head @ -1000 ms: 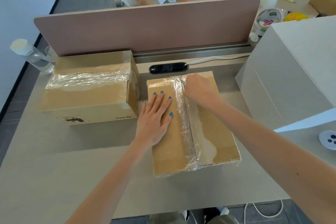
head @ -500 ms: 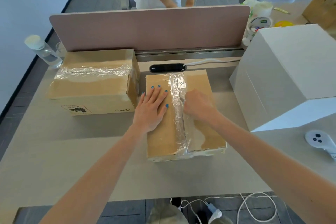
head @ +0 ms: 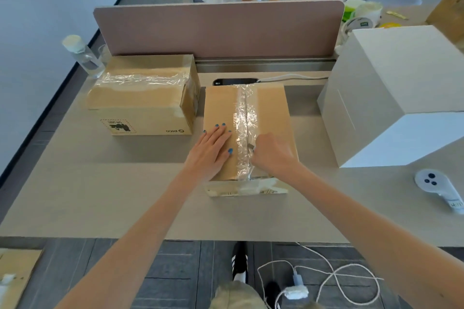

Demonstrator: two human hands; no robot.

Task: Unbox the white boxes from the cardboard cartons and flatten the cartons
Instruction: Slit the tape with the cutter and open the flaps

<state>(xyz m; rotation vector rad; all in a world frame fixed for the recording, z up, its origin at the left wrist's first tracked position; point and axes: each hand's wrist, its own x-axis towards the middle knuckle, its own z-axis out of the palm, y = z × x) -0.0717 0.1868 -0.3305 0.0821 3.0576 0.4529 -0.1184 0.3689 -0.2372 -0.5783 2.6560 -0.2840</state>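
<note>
Desk (head: 100,195): two cartons (head: 140,98) (head: 221,108), one box (head: 401,78), cutter (head: 250,144)

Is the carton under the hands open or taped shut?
Shut. On the carton the flaps lie flat, with clear tape along the seam. The right hand is curled at the tape; whether it is cut, cannot tell.

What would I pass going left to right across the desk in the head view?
A clear bottle → taped carton with a printed label → second carton, tape running down its middle → big white box → white controller.
</note>
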